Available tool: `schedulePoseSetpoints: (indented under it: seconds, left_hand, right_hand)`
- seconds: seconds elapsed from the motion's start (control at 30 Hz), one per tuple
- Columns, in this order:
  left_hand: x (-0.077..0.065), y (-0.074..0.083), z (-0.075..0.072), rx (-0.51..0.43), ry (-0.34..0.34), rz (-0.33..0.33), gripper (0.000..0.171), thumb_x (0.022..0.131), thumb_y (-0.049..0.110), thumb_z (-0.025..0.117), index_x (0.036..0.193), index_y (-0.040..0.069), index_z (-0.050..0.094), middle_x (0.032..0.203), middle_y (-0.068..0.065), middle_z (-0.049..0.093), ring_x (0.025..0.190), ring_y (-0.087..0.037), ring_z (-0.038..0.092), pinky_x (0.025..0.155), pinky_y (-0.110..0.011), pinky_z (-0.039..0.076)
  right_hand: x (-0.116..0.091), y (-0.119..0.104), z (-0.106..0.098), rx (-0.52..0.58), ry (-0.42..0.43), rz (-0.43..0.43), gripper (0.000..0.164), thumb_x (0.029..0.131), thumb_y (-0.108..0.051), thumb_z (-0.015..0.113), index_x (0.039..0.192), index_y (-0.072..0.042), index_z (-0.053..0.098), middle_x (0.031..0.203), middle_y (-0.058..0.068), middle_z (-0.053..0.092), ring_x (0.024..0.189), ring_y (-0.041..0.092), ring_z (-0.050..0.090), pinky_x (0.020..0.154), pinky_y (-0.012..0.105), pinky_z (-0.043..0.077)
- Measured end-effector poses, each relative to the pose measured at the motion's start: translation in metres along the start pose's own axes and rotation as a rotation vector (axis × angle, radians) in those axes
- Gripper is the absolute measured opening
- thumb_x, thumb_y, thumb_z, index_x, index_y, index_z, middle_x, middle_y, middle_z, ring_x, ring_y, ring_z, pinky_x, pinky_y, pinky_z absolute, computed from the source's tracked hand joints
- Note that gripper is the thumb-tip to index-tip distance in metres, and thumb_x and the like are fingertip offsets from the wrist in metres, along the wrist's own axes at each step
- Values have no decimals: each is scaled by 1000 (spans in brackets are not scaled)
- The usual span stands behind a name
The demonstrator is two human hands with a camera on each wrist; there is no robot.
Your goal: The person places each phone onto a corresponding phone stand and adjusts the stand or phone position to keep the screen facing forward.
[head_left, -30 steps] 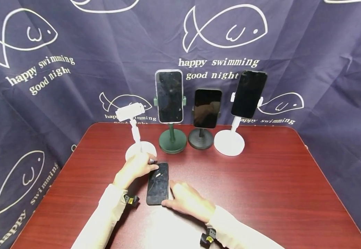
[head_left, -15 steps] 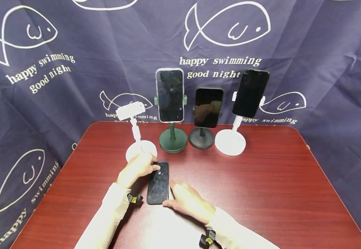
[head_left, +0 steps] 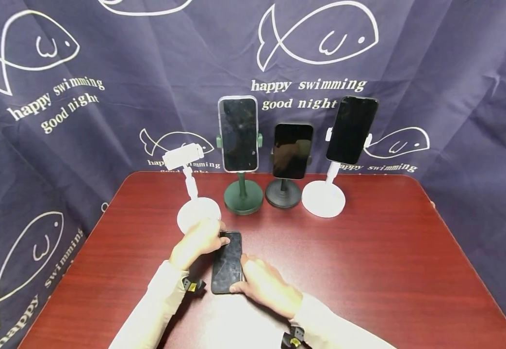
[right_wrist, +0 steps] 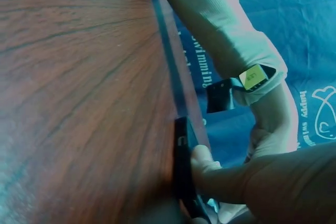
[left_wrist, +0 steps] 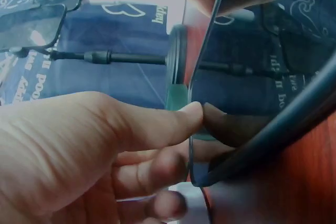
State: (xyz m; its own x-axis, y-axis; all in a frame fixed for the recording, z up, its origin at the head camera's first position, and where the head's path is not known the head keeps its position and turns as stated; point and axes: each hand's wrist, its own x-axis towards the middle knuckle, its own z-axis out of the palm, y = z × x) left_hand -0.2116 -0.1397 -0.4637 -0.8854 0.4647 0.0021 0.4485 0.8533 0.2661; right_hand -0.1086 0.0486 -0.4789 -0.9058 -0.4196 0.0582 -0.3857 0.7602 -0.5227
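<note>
A black smartphone [head_left: 228,266] lies between both hands, screen up, at the near middle of the table; I cannot tell how far it is raised. My left hand [head_left: 200,241] pinches its upper left corner. In the left wrist view, the thumb [left_wrist: 178,121] presses on the glossy screen [left_wrist: 247,87] while curled fingers reach behind the edge. My right hand [head_left: 270,287] grips the lower right side, its thumb at the bottom corner. The right wrist view catches the phone [right_wrist: 184,161] edge-on. Just behind my left hand stands a white phone stand [head_left: 190,186] with its clamp tipped.
Along the back of the red-brown table [head_left: 366,271] stand a green stand [head_left: 243,198], a black stand [head_left: 283,194] and another white stand [head_left: 323,199], each holding a phone upright. A dark blue cloth [head_left: 183,63] with white fish drawings hangs behind.
The phone and my left hand have shifted slightly to the right and towards me. The right hand has hardly moved and keeps its hold. The stands stay where they were.
</note>
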Motion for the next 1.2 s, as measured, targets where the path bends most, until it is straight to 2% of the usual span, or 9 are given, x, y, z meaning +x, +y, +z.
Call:
schedulePoseSetpoints:
  seconds: [0.1,0.2,0.43,0.57,0.67,0.83,0.97,1.07,1.2]
  left_hand:
    - [-1,1,-2,-17,-2,-22,18,81,23,87,80,15,71,76,1,65,71,-14,57,63,-32,48]
    - [-2,0,-7,-93,10,-28,16,79,19,87,80,15,72,81,0,64,75,-14,58,66,-31,50]
    - [-3,-8,-22,-462,-13,51,9,83,0,76,88,6,71,76,-1,71,68,-8,59,63,-25,48]
    - [-6,-8,-30,-621,16,102,18,83,-5,72,100,0,76,90,-11,77,75,-10,64,64,-25,52]
    - [-9,-6,-36,-693,33,57,21,85,-3,73,104,2,78,96,-10,78,79,-10,64,65,-26,54]
    - [-11,-4,-44,-742,147,-14,20,82,1,78,101,7,82,97,-4,76,89,-8,62,72,-25,55]
    - [-18,-5,-54,-817,206,46,19,82,-4,77,99,4,80,99,-10,71,85,-14,65,70,-29,58]
    - [-25,-5,-65,-904,186,59,20,85,-5,74,104,2,77,97,-7,75,80,-15,71,72,-30,60]
    - [-33,-5,-77,-1010,189,45,24,91,0,72,114,-2,74,95,2,78,81,-13,75,76,-30,61]
  right_hand:
    - [-1,-2,-6,24,-39,7,51,70,-32,93,104,-10,62,86,1,65,80,20,65,65,38,52]
    - [-1,-2,-8,49,-60,23,57,69,-32,94,110,-11,62,91,2,68,86,22,67,69,39,53]
    - [1,1,-10,121,-79,58,56,72,-29,93,116,-14,63,107,3,72,98,22,70,79,41,55]
    - [2,3,-9,155,-77,64,52,77,-28,90,118,-15,60,90,0,71,85,18,68,71,39,53]
    - [3,4,-9,194,-78,54,46,82,-26,86,116,-14,59,84,-2,69,81,15,67,71,37,53]
    - [8,4,-11,309,-46,-13,31,90,-14,77,117,-9,62,103,5,75,94,14,71,82,35,56]
    - [8,0,-16,472,-71,-10,18,95,-8,69,112,-9,64,86,7,75,69,13,70,61,27,56]
    - [5,-4,-20,620,-104,39,12,99,-13,65,111,-11,64,75,11,72,56,19,66,46,32,54]
    - [2,-9,-27,750,-50,67,16,100,-22,67,112,-11,67,77,18,72,59,28,67,41,42,53]
